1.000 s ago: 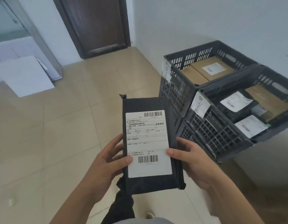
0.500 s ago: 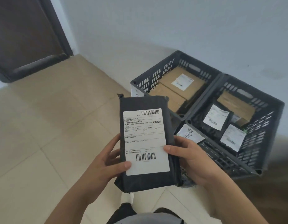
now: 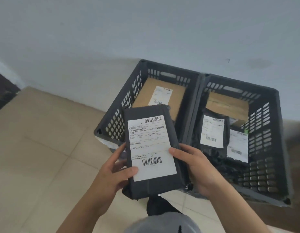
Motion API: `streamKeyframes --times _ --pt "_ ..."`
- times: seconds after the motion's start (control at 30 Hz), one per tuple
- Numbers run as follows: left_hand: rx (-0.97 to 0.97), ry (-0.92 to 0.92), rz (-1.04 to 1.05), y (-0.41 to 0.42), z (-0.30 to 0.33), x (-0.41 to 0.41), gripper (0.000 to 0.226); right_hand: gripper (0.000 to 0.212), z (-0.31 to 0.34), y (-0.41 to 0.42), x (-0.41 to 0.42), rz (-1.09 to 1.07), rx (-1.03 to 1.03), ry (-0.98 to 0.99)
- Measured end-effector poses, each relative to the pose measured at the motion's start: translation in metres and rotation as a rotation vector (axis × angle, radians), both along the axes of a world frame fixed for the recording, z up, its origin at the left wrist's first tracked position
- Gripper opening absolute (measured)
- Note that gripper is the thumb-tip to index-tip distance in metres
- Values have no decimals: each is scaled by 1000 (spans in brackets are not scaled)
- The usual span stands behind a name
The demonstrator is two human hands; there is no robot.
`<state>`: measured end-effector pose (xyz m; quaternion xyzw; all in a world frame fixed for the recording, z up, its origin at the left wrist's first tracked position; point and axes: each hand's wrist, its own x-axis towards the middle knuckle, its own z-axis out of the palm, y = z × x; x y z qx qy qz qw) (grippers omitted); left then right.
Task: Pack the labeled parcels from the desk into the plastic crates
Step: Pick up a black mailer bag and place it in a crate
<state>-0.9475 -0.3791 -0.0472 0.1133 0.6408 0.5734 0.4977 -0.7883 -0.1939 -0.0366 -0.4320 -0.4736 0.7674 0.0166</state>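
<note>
- Pale floor tiles (image 3: 45, 148) meet a plain grey-white wall (image 3: 146, 31), and two dark plastic crates stand side by side against that wall.
- A second ago the crates were off to the side. Now they sit right in front, so the person has turned to face them.
- Both hands hold one black parcel (image 3: 152, 152) with a white label. The left hand (image 3: 112, 174) has its thumb on the label's bottom corner, and the right hand (image 3: 194, 167) grips the other edge.
- This parcel is up in the air, over the near edge of the left crate (image 3: 117, 115). It is not inside yet.
- One brown box (image 3: 146, 98) lies in the left crate.
- More parcels lie in the right crate (image 3: 272, 132), some black and some brown.
- I think the next step is to lower it into a crate.
</note>
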Motion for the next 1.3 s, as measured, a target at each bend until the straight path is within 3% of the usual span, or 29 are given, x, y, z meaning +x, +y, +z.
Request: streamKeyframes --times 0.1,0.17,0.23,0.37,0.5,0.87,1.3 --pt "-28 40 1 43 7 -34 78 28 -8 33 -30 -201 28 21" --pt "-34 59 25 70 12 -58 82 25 -16 60 -50 -466 202 -13" --pt "-53 95 67 92 9 -83 81 30 -31 91 -67 -555 454 -121" --pt "-182 172 97 133 -11 -125 68 80 -79 135 -98 -284 702 -492" --pt "-272 176 -23 195 -37 -157 63 94 -114 138 -116 -65 865 -778" --pt "-265 75 -523 354 -113 -191 65 84 -119 139 -128 -208 871 -857" --pt "-253 169 -594 373 -133 -175 63 87 -116 138 -132 -267 882 -861"
